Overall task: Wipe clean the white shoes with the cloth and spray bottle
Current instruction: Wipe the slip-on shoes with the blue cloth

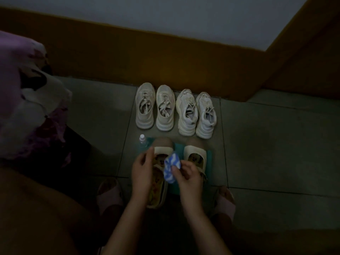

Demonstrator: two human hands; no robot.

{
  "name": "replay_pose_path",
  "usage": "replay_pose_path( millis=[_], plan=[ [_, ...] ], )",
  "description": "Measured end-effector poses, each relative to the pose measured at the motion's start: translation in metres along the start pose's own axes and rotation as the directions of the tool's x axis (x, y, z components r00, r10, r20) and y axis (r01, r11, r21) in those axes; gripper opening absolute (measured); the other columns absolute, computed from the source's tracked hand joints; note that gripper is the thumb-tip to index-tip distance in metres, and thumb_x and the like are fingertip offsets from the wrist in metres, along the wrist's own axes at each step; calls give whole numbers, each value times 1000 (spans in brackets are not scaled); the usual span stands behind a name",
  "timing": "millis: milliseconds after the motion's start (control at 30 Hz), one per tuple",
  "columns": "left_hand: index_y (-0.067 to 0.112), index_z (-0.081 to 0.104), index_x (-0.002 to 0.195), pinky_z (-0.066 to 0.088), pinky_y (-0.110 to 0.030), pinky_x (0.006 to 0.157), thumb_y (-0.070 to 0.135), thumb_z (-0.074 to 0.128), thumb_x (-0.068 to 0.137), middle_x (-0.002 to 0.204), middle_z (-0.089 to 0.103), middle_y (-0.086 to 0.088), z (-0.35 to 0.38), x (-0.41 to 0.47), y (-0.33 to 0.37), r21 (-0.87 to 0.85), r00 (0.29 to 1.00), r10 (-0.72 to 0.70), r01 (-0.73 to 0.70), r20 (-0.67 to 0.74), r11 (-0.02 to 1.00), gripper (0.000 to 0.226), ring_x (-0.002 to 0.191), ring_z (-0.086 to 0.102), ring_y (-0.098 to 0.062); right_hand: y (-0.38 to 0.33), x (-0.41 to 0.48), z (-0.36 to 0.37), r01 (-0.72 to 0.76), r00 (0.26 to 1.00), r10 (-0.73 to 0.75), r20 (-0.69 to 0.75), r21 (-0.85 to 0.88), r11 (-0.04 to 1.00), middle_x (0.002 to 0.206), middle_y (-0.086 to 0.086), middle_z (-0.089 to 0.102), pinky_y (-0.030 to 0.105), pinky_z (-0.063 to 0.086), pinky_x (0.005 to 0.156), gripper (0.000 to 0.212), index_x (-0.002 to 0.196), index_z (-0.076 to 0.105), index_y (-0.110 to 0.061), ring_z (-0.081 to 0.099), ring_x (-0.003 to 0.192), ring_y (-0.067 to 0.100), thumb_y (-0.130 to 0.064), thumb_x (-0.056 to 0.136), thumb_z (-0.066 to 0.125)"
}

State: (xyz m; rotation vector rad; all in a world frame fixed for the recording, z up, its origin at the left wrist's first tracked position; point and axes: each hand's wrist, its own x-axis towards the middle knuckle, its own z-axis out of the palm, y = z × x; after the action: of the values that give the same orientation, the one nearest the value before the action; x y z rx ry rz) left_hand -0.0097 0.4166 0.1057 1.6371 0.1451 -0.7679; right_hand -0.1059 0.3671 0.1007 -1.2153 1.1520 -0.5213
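Shoe [159, 173] held by left hand [141, 172]; right hand [187, 174] grips cloth [172, 167].

four sneakers [175, 109] stand in a tight row against the wall [147, 65], closing off the way behind them. open tile [276, 144] lies wide to their right and in a narrower strip to their left, short of a bundle of fabric [27, 98]. nearer than the sneakers, a spray bottle [142, 141], two shoes on a teal mat [208, 159] and both hands crowd the floor, with only a thin gap between.
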Motion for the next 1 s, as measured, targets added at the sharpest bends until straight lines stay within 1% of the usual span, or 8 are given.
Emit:
replay_pose_path(
  millis=[133, 267, 400, 500, 600, 767, 900, 1000],
  plan=[
    [8, 68, 99, 50, -36, 84, 20, 60, 87, 99, 68, -16, -7, 5, 10, -152, 965, -145, 181, 220, 972, 19, 94, 63, -28, -7, 5, 26, 57, 993, -55, 106, -21, 998, 93, -4, 69, 16, 51, 70, 16, 92, 62, -24, 66, 85, 5, -11, 84, 66],
    [-1, 63, 106, 54, -24, 66, 13, 61, 86, 93, 67, -19, -24, 20, 2, -162, 974, -106, 140, 201, 977, 25, 78, 64, -23, -7, 8, 37, 96, 974, -72, 217, -102, 990, 97, -6, 69, 9, 47, 72, 14, 95, 66, -26, 63, 88, -1, -15, 87, 64],
    [5, 65, 95, 49, -28, 65, 13, 65, 83, 84, 65, -14, -43, 38, -3, -49, 997, -74, 74, 0, 996, 15, 71, 60, -22, -3, 22, 40, 82, 995, -63, 80, -263, 961, 120, -2, 61, 13, 41, 83, 23, 110, 61, -26, 56, 108, 5, -18, 89, 60],
    [12, 61, 80, 43, -29, 62, 16, 66, 84, 79, 61, -15, -56, 52, -14, 4, 993, -44, 45, -112, 999, 7, 72, 57, -25, 9, 41, 49, 72, 997, -32, 76, -625, 777, 151, 3, 30, 29, 32, 106, 68, 144, 30, -21, 30, 137, 20, -34, 86, 62],
    [12, 56, 72, 40, -21, 51, 13, 63, 86, 69, 55, -10, -60, 60, -24, -44, 987, -57, 51, -151, 998, 15, 61, 51, -20, 18, 55, 68, 39, 994, 54, 95, -774, 631, 159, 5, -2, 42, 24, 113, 96, 150, 3, -26, 8, 145, 30, -48, 80, 65],
    [4, 59, 82, 35, -25, 56, 18, 65, 84, 76, 55, -15, -63, 69, -43, 0, 985, -78, 79, -152, 997, 15, 63, 49, -20, 28, 68, 85, 26, 990, 115, 83, -902, 431, 157, 11, -3, 46, 36, 105, 115, 148, -11, -22, 13, 141, 35, -45, 73, 73],
    [2, 59, 87, 36, -23, 55, 14, 64, 85, 81, 55, -15, -59, 74, -47, 10, 983, -108, 111, -150, 994, 13, 67, 49, -21, 29, 72, 85, 13, 991, 114, 68, -905, 426, 156, 9, 0, 44, 39, 102, 119, 148, -11, -14, 16, 138, 33, -41, 71, 77],
    [4, 61, 87, 40, -28, 62, 14, 64, 84, 83, 59, -16, -54, 73, -45, -5, 983, -95, 95, -158, 995, 11, 75, 55, -25, 26, 76, 78, -1, 989, 128, 79, -847, 532, 156, 6, 1, 44, 37, 104, 120, 148, -10, -17, 14, 139, 34, -33, 69, 79]
  ],
)
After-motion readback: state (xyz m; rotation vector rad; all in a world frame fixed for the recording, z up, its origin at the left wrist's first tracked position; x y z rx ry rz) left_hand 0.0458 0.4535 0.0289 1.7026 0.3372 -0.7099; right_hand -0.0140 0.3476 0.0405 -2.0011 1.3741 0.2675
